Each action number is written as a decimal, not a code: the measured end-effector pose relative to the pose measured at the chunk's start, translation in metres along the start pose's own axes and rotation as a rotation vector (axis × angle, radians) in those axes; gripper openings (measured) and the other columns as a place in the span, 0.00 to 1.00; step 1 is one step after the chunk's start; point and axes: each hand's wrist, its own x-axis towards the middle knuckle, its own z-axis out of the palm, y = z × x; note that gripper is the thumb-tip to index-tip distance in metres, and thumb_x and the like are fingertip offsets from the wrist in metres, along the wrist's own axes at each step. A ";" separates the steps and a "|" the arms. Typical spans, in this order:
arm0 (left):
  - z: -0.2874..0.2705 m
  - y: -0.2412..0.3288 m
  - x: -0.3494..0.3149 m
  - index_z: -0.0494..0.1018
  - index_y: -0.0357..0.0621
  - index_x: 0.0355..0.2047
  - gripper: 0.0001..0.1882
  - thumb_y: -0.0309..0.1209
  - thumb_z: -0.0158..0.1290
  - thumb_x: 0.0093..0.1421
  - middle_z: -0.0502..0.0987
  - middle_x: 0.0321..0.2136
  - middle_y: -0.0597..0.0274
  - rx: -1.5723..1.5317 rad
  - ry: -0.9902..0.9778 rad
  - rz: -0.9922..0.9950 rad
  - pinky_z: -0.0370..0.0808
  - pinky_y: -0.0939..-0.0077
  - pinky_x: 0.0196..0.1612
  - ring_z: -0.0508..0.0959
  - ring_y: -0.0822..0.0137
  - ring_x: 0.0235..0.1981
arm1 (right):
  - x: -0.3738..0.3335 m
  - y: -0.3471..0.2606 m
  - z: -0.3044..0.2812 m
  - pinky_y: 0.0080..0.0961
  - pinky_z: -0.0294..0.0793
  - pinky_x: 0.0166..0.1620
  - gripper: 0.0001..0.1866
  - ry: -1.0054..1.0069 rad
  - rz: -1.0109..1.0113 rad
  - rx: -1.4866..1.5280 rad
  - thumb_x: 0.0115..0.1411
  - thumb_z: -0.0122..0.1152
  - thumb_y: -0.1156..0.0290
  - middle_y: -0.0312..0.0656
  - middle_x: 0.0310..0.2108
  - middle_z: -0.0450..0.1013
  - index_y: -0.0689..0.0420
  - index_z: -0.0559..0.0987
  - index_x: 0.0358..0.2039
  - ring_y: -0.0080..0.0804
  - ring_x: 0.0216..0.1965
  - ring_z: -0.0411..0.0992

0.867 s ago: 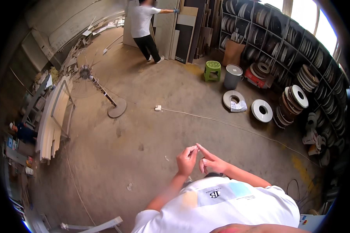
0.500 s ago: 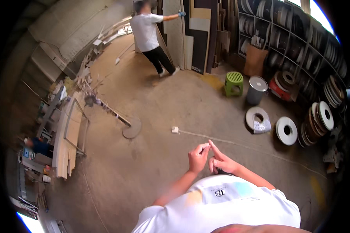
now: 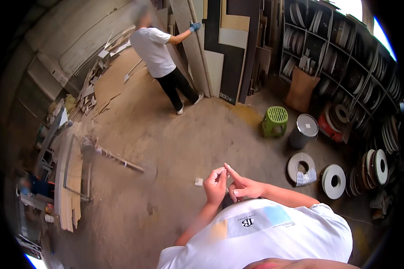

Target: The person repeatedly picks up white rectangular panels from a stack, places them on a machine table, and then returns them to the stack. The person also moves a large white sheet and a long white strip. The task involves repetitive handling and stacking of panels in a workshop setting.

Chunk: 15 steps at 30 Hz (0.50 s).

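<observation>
My left hand (image 3: 215,184) and my right hand (image 3: 246,185) meet in front of my white shirt (image 3: 260,228). The left fingers are closed in a pinch. My right index finger stretches out and its tip touches the left fingertips, while the other right fingers curl in. Whether anything small sits between the fingertips cannot be made out. Beyond my hands, a small white block (image 3: 199,182) lies on the concrete floor.
A co-worker (image 3: 155,54) with a blue glove grips a tall panel (image 3: 191,49) beside other leaning boards. To the right are a green stool (image 3: 274,121), a grey bucket (image 3: 303,131), edge-banding rolls (image 3: 333,181) and a rack (image 3: 341,49). Planks (image 3: 69,197) and a round-based stand (image 3: 121,159) are left.
My view has shifted, so the surroundings sit lower. Both hands stay together at the fingertips. The co-worker's panel leans more to the left, with the gloved hand still on it.
</observation>
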 end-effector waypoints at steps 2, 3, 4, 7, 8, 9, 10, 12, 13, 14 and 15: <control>0.000 -0.019 0.055 0.78 0.31 0.39 0.06 0.24 0.54 0.67 0.82 0.32 0.60 0.017 -0.035 0.044 0.81 0.76 0.40 0.81 0.74 0.34 | 0.037 -0.007 -0.038 0.23 0.71 0.32 0.58 0.031 -0.015 0.001 0.67 0.59 0.50 0.42 0.28 0.72 0.41 0.19 0.71 0.25 0.27 0.68; 0.002 -0.025 0.083 0.78 0.31 0.39 0.06 0.24 0.55 0.67 0.82 0.32 0.60 0.002 -0.036 0.048 0.81 0.77 0.39 0.81 0.74 0.33 | 0.054 -0.015 -0.056 0.23 0.71 0.32 0.58 0.045 -0.013 -0.002 0.67 0.59 0.50 0.42 0.28 0.72 0.41 0.19 0.71 0.25 0.27 0.68; 0.004 -0.029 0.111 0.78 0.32 0.38 0.06 0.24 0.55 0.67 0.82 0.32 0.61 -0.013 -0.036 0.051 0.81 0.78 0.39 0.81 0.74 0.33 | 0.072 -0.024 -0.071 0.23 0.71 0.32 0.58 0.058 -0.011 -0.004 0.66 0.60 0.50 0.42 0.28 0.72 0.41 0.19 0.71 0.25 0.27 0.68; 0.003 -0.036 0.192 0.78 0.32 0.38 0.06 0.24 0.55 0.67 0.82 0.32 0.60 -0.002 -0.084 0.093 0.81 0.78 0.39 0.81 0.74 0.33 | 0.122 -0.055 -0.113 0.24 0.71 0.32 0.59 0.090 -0.050 0.002 0.66 0.61 0.49 0.43 0.28 0.72 0.40 0.19 0.71 0.26 0.27 0.68; 0.003 -0.039 0.216 0.78 0.32 0.38 0.06 0.25 0.55 0.67 0.82 0.32 0.60 0.010 -0.107 0.113 0.81 0.78 0.39 0.81 0.74 0.33 | 0.137 -0.066 -0.126 0.24 0.71 0.32 0.60 0.098 -0.070 0.006 0.65 0.61 0.49 0.43 0.28 0.72 0.40 0.19 0.71 0.26 0.27 0.68; 0.002 -0.042 0.240 0.78 0.32 0.38 0.06 0.24 0.55 0.67 0.82 0.32 0.60 0.011 -0.123 0.108 0.81 0.77 0.39 0.81 0.74 0.34 | 0.153 -0.072 -0.139 0.24 0.71 0.32 0.60 0.113 -0.094 0.016 0.66 0.61 0.49 0.43 0.28 0.72 0.40 0.18 0.71 0.27 0.27 0.68; 0.002 -0.045 0.264 0.78 0.32 0.38 0.06 0.24 0.55 0.66 0.82 0.32 0.59 0.012 -0.137 0.102 0.81 0.76 0.40 0.81 0.73 0.34 | 0.168 -0.077 -0.152 0.24 0.71 0.32 0.60 0.127 -0.117 0.025 0.66 0.61 0.49 0.43 0.28 0.72 0.40 0.18 0.71 0.27 0.27 0.68; -0.001 -0.052 0.307 0.78 0.32 0.38 0.06 0.24 0.56 0.66 0.82 0.33 0.59 -0.002 -0.150 0.087 0.81 0.75 0.40 0.82 0.73 0.34 | 0.197 -0.084 -0.177 0.24 0.71 0.31 0.59 0.135 -0.162 0.046 0.66 0.61 0.49 0.44 0.28 0.72 0.39 0.19 0.71 0.27 0.26 0.68; -0.004 -0.053 0.326 0.78 0.32 0.39 0.06 0.24 0.56 0.66 0.82 0.33 0.59 -0.018 -0.149 0.077 0.82 0.75 0.40 0.82 0.72 0.34 | 0.213 -0.088 -0.190 0.24 0.71 0.31 0.61 0.133 -0.156 0.061 0.64 0.62 0.47 0.45 0.29 0.72 0.38 0.19 0.71 0.27 0.27 0.68; -0.007 -0.056 0.345 0.78 0.31 0.39 0.06 0.24 0.56 0.66 0.82 0.33 0.59 -0.033 -0.144 0.067 0.82 0.75 0.41 0.82 0.72 0.35 | 0.229 -0.093 -0.203 0.23 0.70 0.31 0.62 0.129 -0.148 0.076 0.62 0.63 0.45 0.45 0.29 0.73 0.37 0.19 0.71 0.27 0.27 0.68; -0.010 -0.065 0.365 0.78 0.31 0.39 0.06 0.24 0.56 0.66 0.82 0.33 0.59 -0.021 -0.146 0.056 0.82 0.75 0.41 0.82 0.72 0.34 | 0.243 -0.094 -0.220 0.23 0.70 0.32 0.63 0.129 -0.131 0.096 0.61 0.64 0.43 0.46 0.30 0.73 0.37 0.19 0.71 0.27 0.27 0.67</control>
